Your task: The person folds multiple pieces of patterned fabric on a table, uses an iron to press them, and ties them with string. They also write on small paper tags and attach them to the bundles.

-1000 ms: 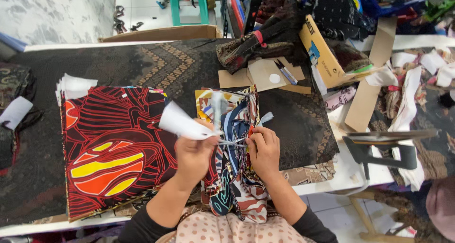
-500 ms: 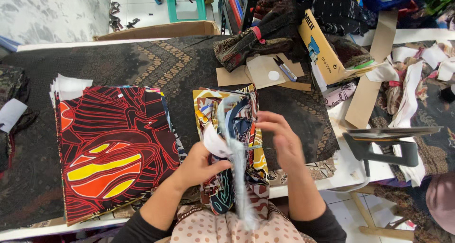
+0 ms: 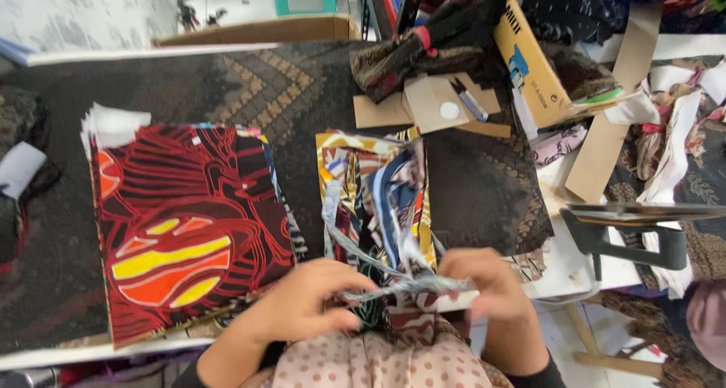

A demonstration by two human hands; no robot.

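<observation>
My left hand (image 3: 306, 305) and my right hand (image 3: 484, 282) both grip a folded bundle of multicoloured patterned cloth pieces (image 3: 401, 286) at the near table edge, holding it flat between them. Loose ends of the bundle stand up over a small stack of patterned fabric (image 3: 370, 184) lying on the dark cloth-covered table (image 3: 227, 85). To the left lies a bigger stack topped by red, black and yellow fabric (image 3: 181, 229), with white paper (image 3: 113, 123) sticking out at its far corner.
Brown cardboard pieces with a pen (image 3: 435, 104), a yellow box (image 3: 529, 59) and heaped dark fabric (image 3: 423, 51) crowd the far right. A black metal tool (image 3: 628, 225) sits at the right edge. White scraps (image 3: 673, 146) lie beyond it.
The hands have dropped toward the near table edge and turned the cloth bundle from upright to lying flat between them. The white paper piece held earlier is gone from the left hand.
</observation>
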